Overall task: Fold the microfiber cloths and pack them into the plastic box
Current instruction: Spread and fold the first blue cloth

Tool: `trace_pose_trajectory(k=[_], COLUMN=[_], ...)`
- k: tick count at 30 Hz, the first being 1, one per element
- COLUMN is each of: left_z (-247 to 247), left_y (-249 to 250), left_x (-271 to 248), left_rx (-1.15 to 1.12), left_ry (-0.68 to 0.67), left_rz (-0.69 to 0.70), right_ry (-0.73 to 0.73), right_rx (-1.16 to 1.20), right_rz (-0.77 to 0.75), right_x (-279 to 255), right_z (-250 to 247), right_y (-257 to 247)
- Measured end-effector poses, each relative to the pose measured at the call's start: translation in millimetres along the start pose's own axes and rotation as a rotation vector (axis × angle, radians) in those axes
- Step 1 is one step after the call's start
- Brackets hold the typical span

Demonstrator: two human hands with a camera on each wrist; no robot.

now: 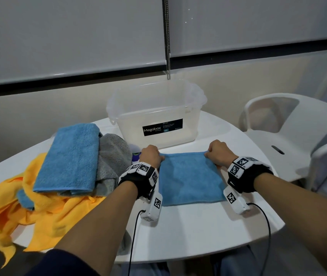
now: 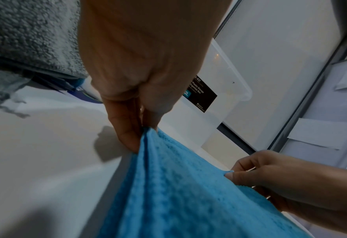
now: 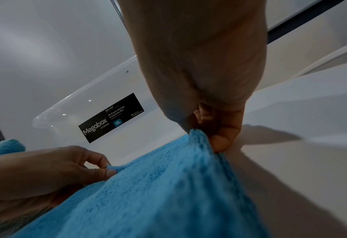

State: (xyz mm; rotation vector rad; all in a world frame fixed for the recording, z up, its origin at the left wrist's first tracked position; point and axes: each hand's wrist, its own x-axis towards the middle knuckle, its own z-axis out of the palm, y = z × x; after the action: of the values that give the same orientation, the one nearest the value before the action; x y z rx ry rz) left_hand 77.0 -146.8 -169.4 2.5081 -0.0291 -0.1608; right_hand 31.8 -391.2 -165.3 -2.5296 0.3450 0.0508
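Hands: left hand (image 1: 151,155) and right hand (image 1: 219,154) each pinch a far corner of the flat blue microfiber cloth (image 1: 190,178), just in front of the clear plastic box (image 1: 154,114) on the white table (image 1: 198,232).

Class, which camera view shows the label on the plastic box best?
The right wrist view: the whole label is close and unblocked, with "Megabox Storage" and "12L" legible. The head view shows the label whole on the box, but only "Megabox" reads. In the left wrist view the left hand hides much of the label.
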Motion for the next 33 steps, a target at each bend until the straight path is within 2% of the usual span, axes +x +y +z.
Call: trace_pose_trajectory(k=[21, 28, 33], left_z=[10, 9, 4], left_y=[-8, -18, -12], left_x=[7, 10, 1], left_rx=[0.049, 0.03, 0.155], left_ry=[-0.003, -0.002, 0.023], left_rz=[-0.037, -0.012, 0.052], right_ry=[-0.006, -0.07, -0.138], right_rx=[-0.014, 0.06, 0.135], right_rz=[0.089, 0.108, 0.144], right_x=[8, -3, -15], right_z=[-1, -10, -24], right_y=[4, 1, 2])
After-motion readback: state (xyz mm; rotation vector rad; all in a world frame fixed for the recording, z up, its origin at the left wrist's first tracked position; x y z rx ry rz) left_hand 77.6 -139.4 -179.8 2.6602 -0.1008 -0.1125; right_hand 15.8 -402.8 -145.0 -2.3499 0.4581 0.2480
